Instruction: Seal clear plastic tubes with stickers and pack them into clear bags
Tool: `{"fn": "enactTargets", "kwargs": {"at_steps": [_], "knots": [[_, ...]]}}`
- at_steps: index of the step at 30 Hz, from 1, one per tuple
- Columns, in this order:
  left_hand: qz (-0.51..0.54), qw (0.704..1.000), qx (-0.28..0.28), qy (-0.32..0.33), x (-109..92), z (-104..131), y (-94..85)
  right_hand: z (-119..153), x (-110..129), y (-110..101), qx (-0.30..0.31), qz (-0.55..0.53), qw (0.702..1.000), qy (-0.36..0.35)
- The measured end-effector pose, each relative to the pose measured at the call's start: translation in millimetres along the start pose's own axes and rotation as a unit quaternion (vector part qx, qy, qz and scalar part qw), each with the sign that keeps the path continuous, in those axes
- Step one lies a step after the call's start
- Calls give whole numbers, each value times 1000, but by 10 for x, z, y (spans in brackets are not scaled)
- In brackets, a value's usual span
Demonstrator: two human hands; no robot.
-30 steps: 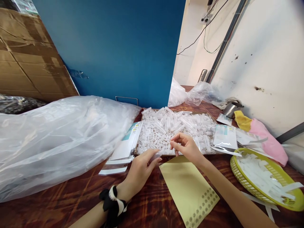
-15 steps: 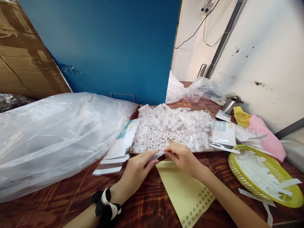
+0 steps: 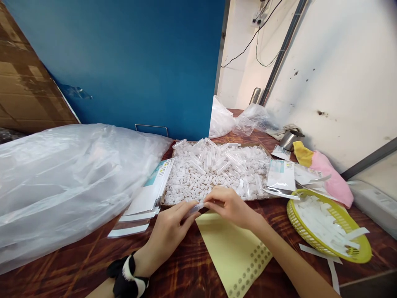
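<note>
My left hand (image 3: pixel 169 229) pinches a small clear plastic tube (image 3: pixel 194 209) just in front of a shallow tray (image 3: pixel 167 198) heaped with clear tubes and white caps. My right hand (image 3: pixel 229 205) meets it from the right, fingertips closed on the tube's end, whatever they hold hidden between them. Both hands hover over the top edge of a yellow sticker sheet (image 3: pixel 231 252) lying on the dark wooden table (image 3: pixel 77 265).
A large clear plastic bag (image 3: pixel 62 174) fills the left. Printed sleeve packs (image 3: pixel 149 192) lie left of the tray, more sleeves (image 3: pixel 281 176) to its right. A yellow basket (image 3: pixel 328 225) with white strips sits right. Pink and yellow cloths (image 3: pixel 325 174) and a metal cup (image 3: pixel 290 138) lie by the wall.
My right hand came down from over the tray to meet my left hand at the tube. The view shifted right, so everything sits further left in the frame.
</note>
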State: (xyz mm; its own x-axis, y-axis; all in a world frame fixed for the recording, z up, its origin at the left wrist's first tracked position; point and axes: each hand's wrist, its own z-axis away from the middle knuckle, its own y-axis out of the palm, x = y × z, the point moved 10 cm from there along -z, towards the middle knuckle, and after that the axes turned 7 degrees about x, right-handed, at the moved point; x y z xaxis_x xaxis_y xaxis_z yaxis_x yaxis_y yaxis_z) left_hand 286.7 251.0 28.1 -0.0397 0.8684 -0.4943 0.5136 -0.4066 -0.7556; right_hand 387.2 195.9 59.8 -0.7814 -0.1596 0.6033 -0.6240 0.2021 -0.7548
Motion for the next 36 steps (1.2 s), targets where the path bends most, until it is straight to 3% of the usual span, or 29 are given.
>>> {"fn": "enactTargets", "kwargs": {"at_steps": [2,4,6,9,12,14,17,24,29,32,34,36], "knots": [[6,999,1,-32,55,-11,7,22,-208,-240,-40,66,994,75],[9,999,-3,-48,48,-5,-10,135,-460,-508,-84,192,963,169],[17,999,-8,-51,-12,11,-44,262,-711,-619,-67,287,928,227],[37,998,-2,-52,-110,23,-73,357,-1058,-543,-27,290,934,206],[38,998,-2,-50,-143,18,-99,331,-1220,-485,-82,278,947,138],[27,998,-13,-64,-114,26,-127,329,-1191,-524,-159,247,949,118],[28,996,-29,-82,-54,41,-135,305,-1014,-475,-199,126,965,114],[143,983,-38,-108,76,13,-77,143,-317,-3,-129,-64,989,28],[223,964,-30,-142,120,4,-50,179,-285,34,-146,-124,978,83],[235,956,-37,-172,201,30,-49,146,-194,62,-116,-140,981,66],[219,964,-44,-147,183,27,-75,127,-151,81,-96,-139,984,63],[182,980,-47,-73,65,5,-120,117,-147,125,-67,-130,986,80]]}}
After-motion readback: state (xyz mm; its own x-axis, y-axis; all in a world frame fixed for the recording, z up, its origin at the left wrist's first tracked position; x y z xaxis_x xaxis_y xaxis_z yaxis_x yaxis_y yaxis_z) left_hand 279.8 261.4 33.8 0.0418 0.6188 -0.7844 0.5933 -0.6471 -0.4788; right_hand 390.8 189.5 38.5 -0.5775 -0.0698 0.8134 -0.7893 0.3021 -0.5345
